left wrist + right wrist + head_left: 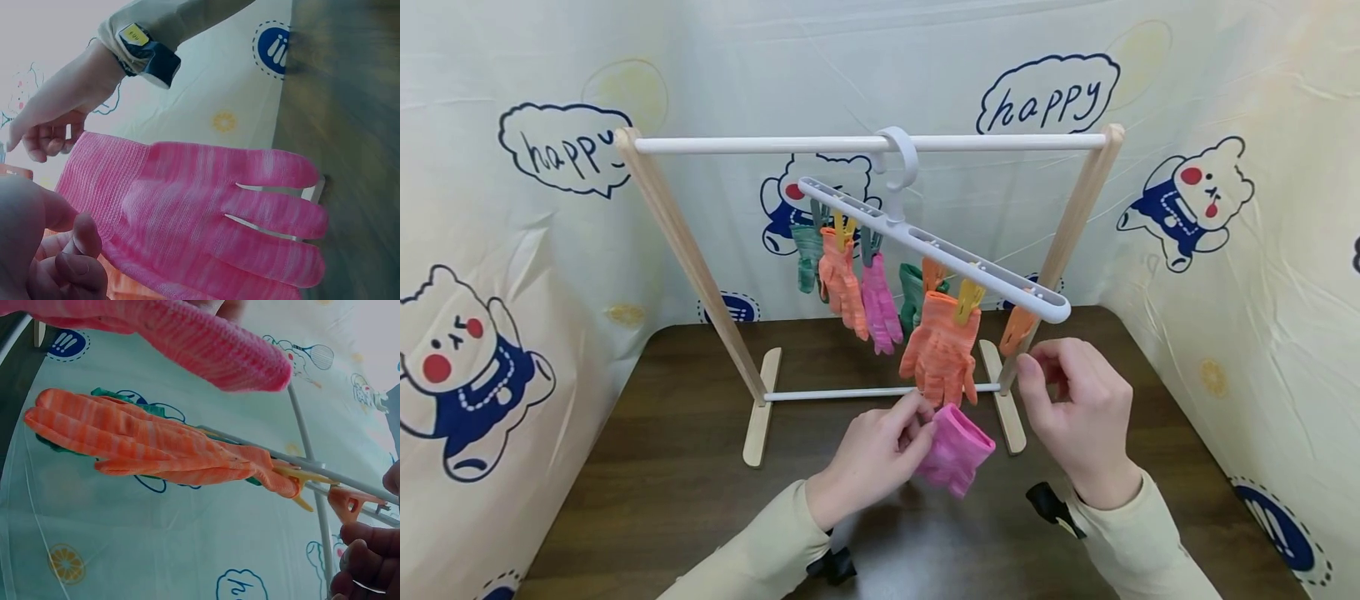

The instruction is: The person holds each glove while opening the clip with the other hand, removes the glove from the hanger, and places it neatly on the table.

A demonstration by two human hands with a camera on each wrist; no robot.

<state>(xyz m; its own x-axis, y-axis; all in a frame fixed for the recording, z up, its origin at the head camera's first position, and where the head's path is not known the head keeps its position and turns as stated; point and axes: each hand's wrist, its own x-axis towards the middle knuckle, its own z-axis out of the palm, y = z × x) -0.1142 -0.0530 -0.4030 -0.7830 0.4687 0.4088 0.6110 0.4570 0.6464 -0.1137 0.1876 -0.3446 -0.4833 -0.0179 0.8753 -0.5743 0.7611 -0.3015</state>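
A pink knit glove [957,450] hangs from my left hand [880,454], which pinches it by the cuff. In the left wrist view the glove [206,206] lies spread, its fingers pointing right. My right hand [1078,417], fingers loosely bent, is beside an orange clothespin [1017,330] at the near end of the white hanger [940,248]. Its fingertips are close to that clothespin [347,503] in the right wrist view; whether they touch is unclear. An orange glove [942,346] hangs from the hanger by clothespins, one yellow [969,301], above the pink glove.
A white rod [760,145] on wooden legs carries the hanger. Farther along it hang a green glove [807,257], an orange glove [842,283] and a pink glove [880,308]. The rack's wooden foot [1002,400] stands on the dark table [662,500]. Printed cloth surrounds it.
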